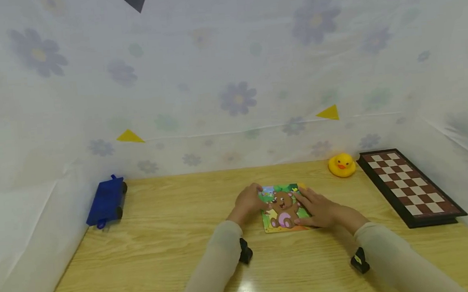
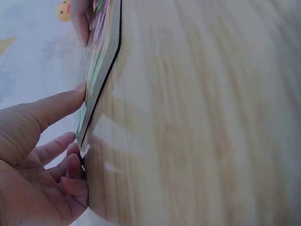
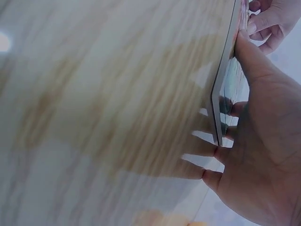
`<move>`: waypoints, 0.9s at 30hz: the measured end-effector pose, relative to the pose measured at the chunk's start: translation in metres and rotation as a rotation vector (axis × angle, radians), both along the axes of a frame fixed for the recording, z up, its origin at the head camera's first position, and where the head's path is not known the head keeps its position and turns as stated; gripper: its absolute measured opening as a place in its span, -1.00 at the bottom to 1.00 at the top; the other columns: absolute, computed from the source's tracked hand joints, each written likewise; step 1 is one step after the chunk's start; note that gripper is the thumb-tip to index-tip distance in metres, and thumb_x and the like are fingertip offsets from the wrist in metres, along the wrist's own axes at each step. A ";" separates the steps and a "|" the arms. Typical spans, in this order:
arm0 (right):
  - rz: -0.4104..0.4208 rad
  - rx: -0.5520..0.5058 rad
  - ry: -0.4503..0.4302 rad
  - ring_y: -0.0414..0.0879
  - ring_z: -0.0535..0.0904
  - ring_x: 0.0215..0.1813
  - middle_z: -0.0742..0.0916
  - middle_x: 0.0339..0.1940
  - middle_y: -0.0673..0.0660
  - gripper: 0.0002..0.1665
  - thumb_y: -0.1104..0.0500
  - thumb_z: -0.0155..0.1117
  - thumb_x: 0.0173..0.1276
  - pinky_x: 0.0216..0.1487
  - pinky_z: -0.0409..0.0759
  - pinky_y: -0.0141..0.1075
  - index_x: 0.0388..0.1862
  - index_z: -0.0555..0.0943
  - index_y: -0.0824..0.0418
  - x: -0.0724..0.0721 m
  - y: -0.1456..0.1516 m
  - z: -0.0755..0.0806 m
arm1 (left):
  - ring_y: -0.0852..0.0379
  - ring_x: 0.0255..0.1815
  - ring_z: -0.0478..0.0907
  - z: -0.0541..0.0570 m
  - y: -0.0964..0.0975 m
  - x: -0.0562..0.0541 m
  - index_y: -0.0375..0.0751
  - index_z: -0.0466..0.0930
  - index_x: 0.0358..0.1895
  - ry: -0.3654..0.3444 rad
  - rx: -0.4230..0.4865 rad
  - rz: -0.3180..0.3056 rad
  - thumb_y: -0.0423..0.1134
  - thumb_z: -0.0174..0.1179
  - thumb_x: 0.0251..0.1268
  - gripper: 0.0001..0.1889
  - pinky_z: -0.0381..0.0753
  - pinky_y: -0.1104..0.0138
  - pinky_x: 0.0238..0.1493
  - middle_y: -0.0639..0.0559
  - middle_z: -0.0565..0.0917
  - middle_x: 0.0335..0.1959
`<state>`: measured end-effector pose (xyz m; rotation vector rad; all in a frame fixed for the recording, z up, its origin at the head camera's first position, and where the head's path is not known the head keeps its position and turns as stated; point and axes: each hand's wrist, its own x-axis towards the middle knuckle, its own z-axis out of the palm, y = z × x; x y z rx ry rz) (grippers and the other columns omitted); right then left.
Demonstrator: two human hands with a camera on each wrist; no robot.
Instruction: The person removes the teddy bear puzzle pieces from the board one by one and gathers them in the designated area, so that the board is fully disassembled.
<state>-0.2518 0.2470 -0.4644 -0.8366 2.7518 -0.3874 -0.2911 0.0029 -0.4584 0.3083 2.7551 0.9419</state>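
Two grips (image 1: 249, 203) (image 1: 322, 210) touching one bear board (image 1: 284, 208), one duck (image 1: 342, 166), one checkerboard (image 1: 409, 183)

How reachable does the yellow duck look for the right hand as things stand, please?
Probably yes: nothing stands between the right hand and the yellow duck, though that hand touches the bear picture.

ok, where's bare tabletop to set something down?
Biggest: the table between the blue wheeled toy and left hand. Smaller: between the sleeves, nearside of the bear board; between right hand and checkered board. Crowded: bear board, both hands on it; back right, duck beside the checkered board.
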 end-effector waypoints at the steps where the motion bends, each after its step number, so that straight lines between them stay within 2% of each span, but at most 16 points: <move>1: -0.001 0.012 -0.001 0.51 -0.10 0.40 0.04 0.44 0.52 0.07 -0.37 0.01 0.33 0.27 0.03 0.40 0.48 0.02 0.37 0.000 -0.001 0.001 | -0.06 0.02 0.52 0.000 0.000 0.000 -0.18 0.46 0.10 -0.004 0.006 0.005 -0.13 0.49 -0.07 -0.39 0.53 0.17 0.01 -0.10 0.59 0.03; 8: -0.004 0.165 0.001 0.44 0.10 0.36 0.12 0.43 0.46 0.03 -0.44 0.01 0.26 0.23 0.14 0.37 0.52 0.09 0.14 -0.004 -0.006 0.012 | -0.05 -0.01 0.53 0.001 0.002 0.001 -0.15 0.46 0.07 -0.028 0.031 0.041 -0.16 0.53 -0.13 -0.38 0.54 0.19 -0.02 -0.09 0.60 0.01; 14: -0.026 0.152 -0.026 0.44 0.09 0.37 0.11 0.44 0.45 0.04 -0.44 0.06 0.23 0.26 0.09 0.38 0.52 0.10 0.10 -0.009 -0.007 0.013 | -0.04 -0.04 0.53 -0.002 0.002 0.001 -0.13 0.45 0.06 -0.016 0.061 0.058 -0.17 0.52 -0.12 -0.39 0.54 0.17 -0.04 -0.10 0.59 -0.01; 17: -0.031 0.137 -0.038 0.45 0.04 0.39 0.07 0.45 0.45 0.04 -0.44 0.05 0.24 0.29 0.04 0.37 0.53 0.07 0.09 -0.009 -0.006 0.010 | -0.03 -0.07 0.51 -0.005 0.001 0.000 -0.14 0.45 0.04 0.005 0.114 0.061 -0.20 0.53 -0.14 -0.40 0.54 0.16 -0.06 -0.10 0.56 -0.03; 22: -0.021 0.147 -0.034 0.45 0.02 0.40 0.04 0.46 0.45 0.03 -0.44 -0.01 0.27 0.30 0.05 0.35 0.53 0.04 0.10 -0.008 -0.005 0.006 | 0.02 -0.15 0.44 -0.011 0.000 -0.002 -0.24 0.43 -0.02 0.030 0.260 0.038 -0.34 0.54 -0.19 -0.41 0.53 0.21 -0.13 -0.08 0.46 -0.13; 27: -0.019 0.129 -0.039 0.46 0.00 0.40 0.03 0.46 0.48 0.01 -0.39 0.01 0.30 0.31 0.06 0.34 0.53 0.03 0.14 -0.003 -0.005 0.007 | 0.01 -0.12 0.45 -0.015 0.003 -0.001 -0.29 0.37 0.00 0.019 0.343 0.019 -0.44 0.48 -0.13 -0.43 0.55 0.24 -0.13 -0.10 0.47 -0.13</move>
